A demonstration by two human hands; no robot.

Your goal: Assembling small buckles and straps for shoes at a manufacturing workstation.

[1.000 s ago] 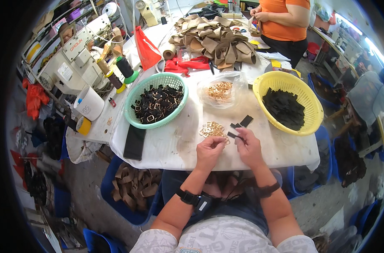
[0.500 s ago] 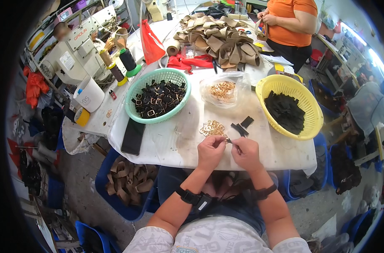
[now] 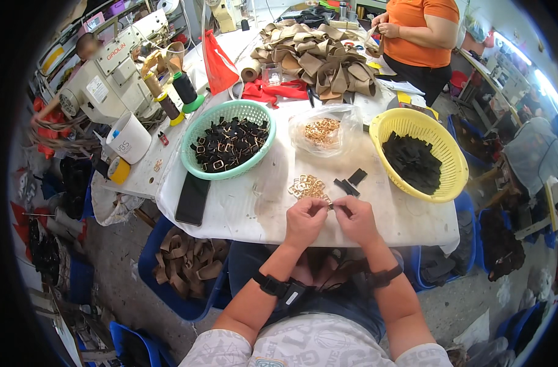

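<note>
The left hand (image 3: 307,220) and right hand (image 3: 357,221) pinch a small black strip (image 3: 330,207) between their fingertips. It is over the bench (image 3: 407,220), near the gold buckles (image 3: 307,186).

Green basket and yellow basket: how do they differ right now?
Contents: the green basket holds black pieces mixed with gold buckles; in the yellow basket only black strips show.
Place: the green basket stands left of the clear bag, the yellow basket right of it.
Shared: both are round-rimmed, perforated baskets on the white table.
</note>
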